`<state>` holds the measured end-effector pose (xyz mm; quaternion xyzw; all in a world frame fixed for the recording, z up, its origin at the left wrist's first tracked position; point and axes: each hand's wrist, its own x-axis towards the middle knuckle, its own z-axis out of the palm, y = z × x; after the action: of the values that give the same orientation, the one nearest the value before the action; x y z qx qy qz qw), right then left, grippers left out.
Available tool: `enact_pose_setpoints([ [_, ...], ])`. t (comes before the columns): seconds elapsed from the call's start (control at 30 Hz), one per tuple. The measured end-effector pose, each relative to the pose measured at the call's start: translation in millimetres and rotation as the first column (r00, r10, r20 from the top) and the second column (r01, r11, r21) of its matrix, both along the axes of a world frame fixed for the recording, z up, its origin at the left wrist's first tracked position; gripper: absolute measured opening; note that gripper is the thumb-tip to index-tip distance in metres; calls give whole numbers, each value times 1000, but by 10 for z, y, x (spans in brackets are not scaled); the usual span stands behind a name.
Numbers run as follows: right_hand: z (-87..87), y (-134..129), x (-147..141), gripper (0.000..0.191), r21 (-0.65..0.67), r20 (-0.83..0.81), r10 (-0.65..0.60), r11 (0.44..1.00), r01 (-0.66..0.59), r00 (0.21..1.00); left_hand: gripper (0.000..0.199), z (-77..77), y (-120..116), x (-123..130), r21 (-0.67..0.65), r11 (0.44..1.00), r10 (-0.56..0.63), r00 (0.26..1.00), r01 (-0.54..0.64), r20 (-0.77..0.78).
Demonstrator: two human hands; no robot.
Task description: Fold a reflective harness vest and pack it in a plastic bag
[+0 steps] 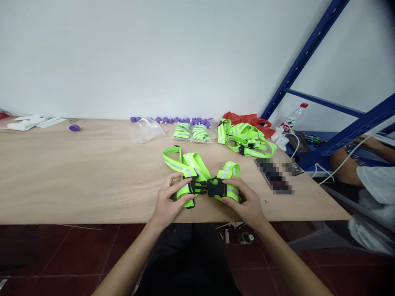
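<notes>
A neon-green reflective strap with silver stripes lies looped near the table's front edge. My left hand pinches the black pronged buckle half between thumb and fingers. My right hand grips the black socket buckle half, with strap looped behind it. The prong tips point at the socket and reach its opening; I cannot tell whether they are inside. The prongs' length still shows between the halves. Behind them, two clear bags hold folded green straps, and a loose pile of green straps lies to the right.
Purple caps line the wall behind an opened clear plastic bag. A red bag, a bottle and a blue metal frame stand right. White strips lie far left. Another person's arm shows at right.
</notes>
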<state>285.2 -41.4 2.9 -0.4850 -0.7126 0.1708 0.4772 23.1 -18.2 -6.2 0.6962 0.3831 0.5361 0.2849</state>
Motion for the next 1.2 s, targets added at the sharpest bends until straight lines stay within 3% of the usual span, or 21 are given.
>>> enact_pose_setpoints([
  [0.3, 35, -12, -5, 33, -5, -5, -9, 1000, 9, 1000, 39, -29, -29, 25, 9, 1000, 10, 999, -10, 42],
  [0.9, 26, 20, -135, 34, -40, 26, 30, 999, -29, 999, 39, -13, -37, 150, -10, 999, -41, 999, 41, -14],
  [0.97, 62, 26, -126, 34, -55, 38, 37, 998, -35, 999, 46, 14, -21, 99, -51, 996, -79, 993, 75, -84],
  [1.1, 110, 31, -26, 32, -77, 47, -7, 997, 11, 999, 85, 41, -22, -65, -210, 975, -124, 962, 73, -241],
  [1.2, 75, 24, 71, 32, -96, 66, -44, 994, 50, 997, 86, 33, -52, -155, -235, 972, -87, 929, 0, -360],
])
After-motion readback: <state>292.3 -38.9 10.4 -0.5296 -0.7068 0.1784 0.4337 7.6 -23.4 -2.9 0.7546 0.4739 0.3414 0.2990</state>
